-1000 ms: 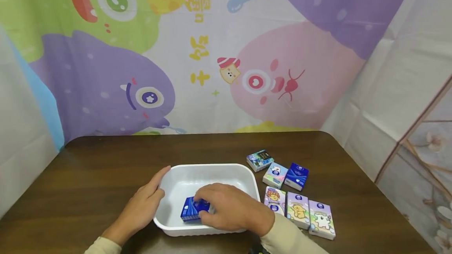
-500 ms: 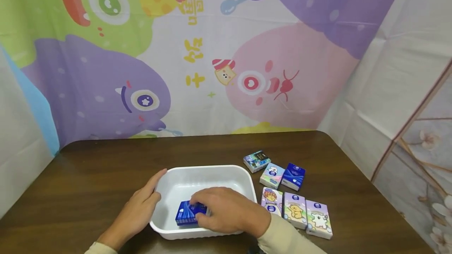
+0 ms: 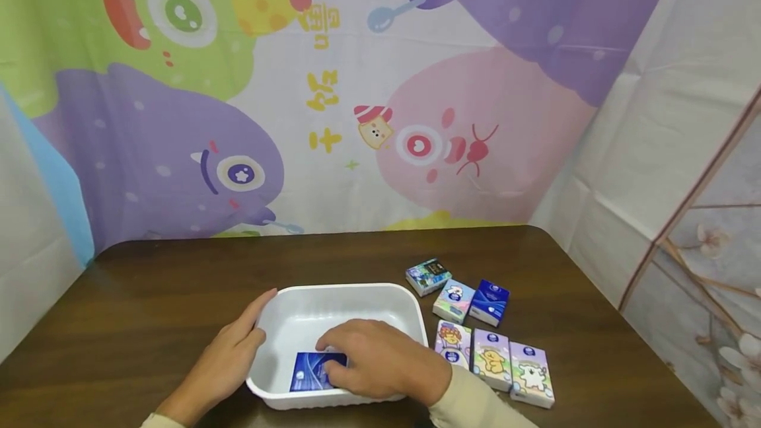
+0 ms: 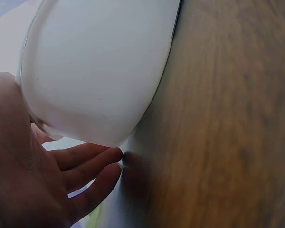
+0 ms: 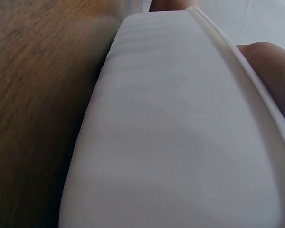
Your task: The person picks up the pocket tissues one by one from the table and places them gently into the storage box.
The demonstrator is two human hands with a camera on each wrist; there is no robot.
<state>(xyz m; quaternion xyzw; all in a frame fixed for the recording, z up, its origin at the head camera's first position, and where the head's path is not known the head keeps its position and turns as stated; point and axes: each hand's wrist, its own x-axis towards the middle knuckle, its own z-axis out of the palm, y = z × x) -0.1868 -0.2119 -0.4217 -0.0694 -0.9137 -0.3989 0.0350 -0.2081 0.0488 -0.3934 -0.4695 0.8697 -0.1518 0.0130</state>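
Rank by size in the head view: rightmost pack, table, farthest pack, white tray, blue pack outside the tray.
Table
White tray
Rightmost pack
Farthest pack and blue pack outside the tray: too alike to rank

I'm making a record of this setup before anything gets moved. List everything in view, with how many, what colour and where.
White bin: 1, white, on the table, near side
Blue pack: 1, dark blue, inside the bin, partly under the right hand
Second blue pack: 1, dark blue, right of the bin
Cartoon-print packs: 4, pastel, right of the bin, three in a near row
Black-panelled pack: 1, blue-green and black, farthest back
Table: 1, dark brown, beneath everything
Cartoon backdrop: 1, multicoloured, behind the table
Flower-print sheet: 1, pale, far right
Sleeves: 2, cream, bottom edge
Left hand: 1, bare, at the bin's left edge
Right hand: 1, bare, gripping the blue pack
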